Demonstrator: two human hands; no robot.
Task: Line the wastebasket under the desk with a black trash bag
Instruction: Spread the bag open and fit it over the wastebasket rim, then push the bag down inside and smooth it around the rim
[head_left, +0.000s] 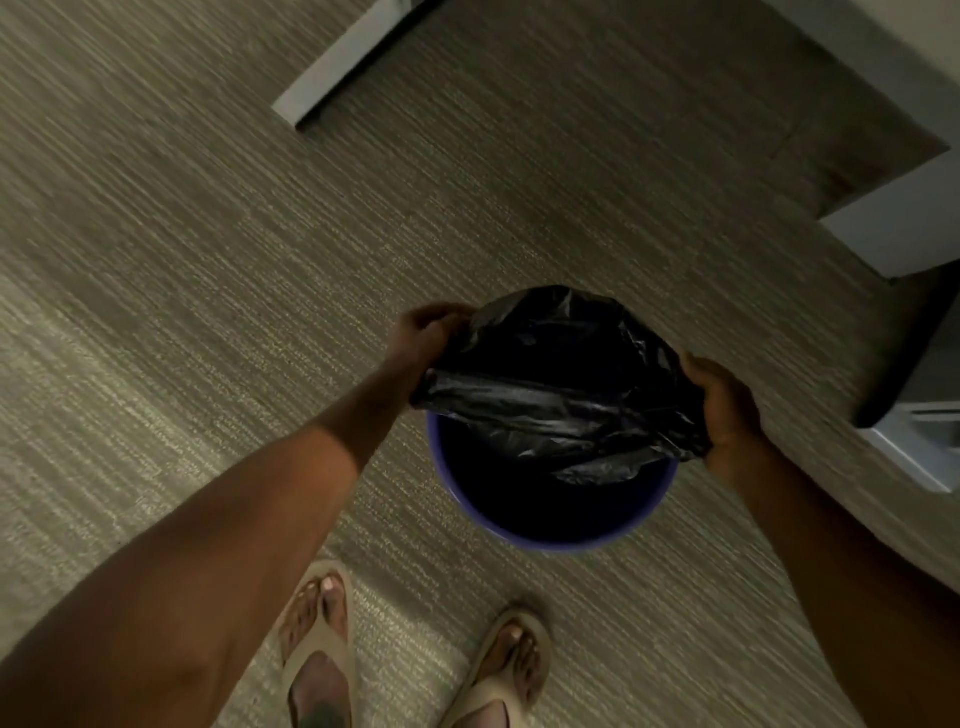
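A round blue wastebasket (498, 525) stands on the carpet in front of my feet. Over its far half spreads a black trash bag (556, 395), crumpled and glossy. My left hand (423, 340) grips the bag's left edge at the basket's rim. The bag's right edge is held by my right hand (724, 410). The near part of the basket's rim shows bare, and its inside is dark. The basket's far rim is hidden under the bag.
Grey striped carpet (208, 312) covers the floor. A pale desk leg or panel foot (337, 67) lies at the top. White furniture panels (904, 234) and a dark unit (914, 364) stand at the right. My sandalled feet (322, 649) are just below the basket.
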